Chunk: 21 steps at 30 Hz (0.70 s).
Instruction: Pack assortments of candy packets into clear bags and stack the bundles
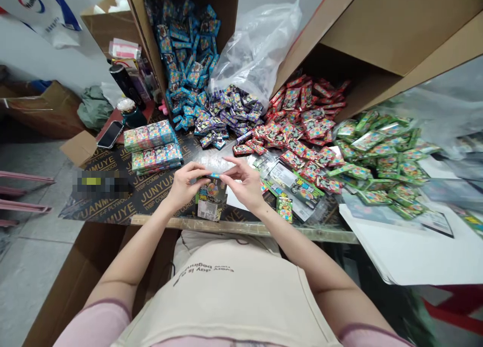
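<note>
In front of my body, my left hand (pixel 188 184) and my right hand (pixel 244 185) meet at the top of a small printed bag (pixel 212 192). It hangs upright between them, dark with colourful print and a pale label patch (pixel 209 211) low down. My left thumb and fingers pinch its upper left edge, where a bit of blue shows. On the right, my thumb and index finger pinch the other upper corner. Clear plastic wrap (pixel 213 160) lies just behind my fingers. A small green packet (pixel 284 209) rests to the right, beside flat printed bags (pixel 296 183).
Cartons spill blue packets (pixel 194 70) and red packets (pixel 302 105), with purple packets (pixel 234 108) between. Green packets (pixel 388 160) pile at right near white sheets (pixel 411 251). Stacked multicolour packs (pixel 156 155), a phone (pixel 110 134) and a jar (pixel 130 114) stand left.
</note>
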Available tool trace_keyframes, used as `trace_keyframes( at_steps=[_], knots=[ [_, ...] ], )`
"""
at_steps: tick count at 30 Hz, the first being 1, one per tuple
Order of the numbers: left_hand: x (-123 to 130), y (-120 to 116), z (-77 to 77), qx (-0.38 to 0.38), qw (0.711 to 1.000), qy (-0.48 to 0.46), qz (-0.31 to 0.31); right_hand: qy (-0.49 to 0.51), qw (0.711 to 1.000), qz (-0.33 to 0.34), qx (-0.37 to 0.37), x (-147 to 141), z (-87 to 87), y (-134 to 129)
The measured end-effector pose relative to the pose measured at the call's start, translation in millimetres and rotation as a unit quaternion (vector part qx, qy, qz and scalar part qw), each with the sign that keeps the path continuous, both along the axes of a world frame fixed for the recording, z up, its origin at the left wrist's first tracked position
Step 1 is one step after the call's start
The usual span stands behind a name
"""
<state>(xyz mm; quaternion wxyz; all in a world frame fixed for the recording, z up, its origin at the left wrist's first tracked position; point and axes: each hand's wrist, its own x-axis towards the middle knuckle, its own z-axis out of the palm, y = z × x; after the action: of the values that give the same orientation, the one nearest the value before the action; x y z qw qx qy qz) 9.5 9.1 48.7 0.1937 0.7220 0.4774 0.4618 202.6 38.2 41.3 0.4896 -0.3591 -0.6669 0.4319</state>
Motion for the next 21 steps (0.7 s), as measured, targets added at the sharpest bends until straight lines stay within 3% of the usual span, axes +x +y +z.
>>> trace_keyframes(
  at_steps=[2,5,7,10,15,18,21],
  knots=[
    [-3.7,-0.5,-2.5,0.014,1.0,-0.008,0.002,-0.055,0.995,0.009,0.085,-2.7,2.1,-3.0],
    [-9.6,-2.3,-6.0,0.023,1.0,-0.019,0.003,-0.149,0.964,0.04,0.218,-3.1,2.5,-7.3],
    [-14.2,-3.4,-7.6,0.023,1.0,-0.01,0.0,-0.176,0.953,0.06,0.237,-1.0,3.2,-5.9],
    [-20.8,-4.7,-9.2,0.012,1.0,0.003,0.006,-0.154,0.972,0.046,0.174,1.2,10.7,3.7],
    [-20.4,-7.4,-12.4,-0.031,0.997,-0.058,0.037,-0.108,0.986,-0.052,0.116,-10.0,33.4,21.2],
    [-12.7,-8.1,-13.1,-0.061,0.991,-0.104,0.057,-0.089,0.995,0.008,0.039,-22.6,37.4,22.9],
    [-5.5,-7.9,-11.6,-0.066,0.991,-0.103,0.059,-0.054,0.991,0.09,-0.085,-31.9,30.9,20.5]
  ],
)
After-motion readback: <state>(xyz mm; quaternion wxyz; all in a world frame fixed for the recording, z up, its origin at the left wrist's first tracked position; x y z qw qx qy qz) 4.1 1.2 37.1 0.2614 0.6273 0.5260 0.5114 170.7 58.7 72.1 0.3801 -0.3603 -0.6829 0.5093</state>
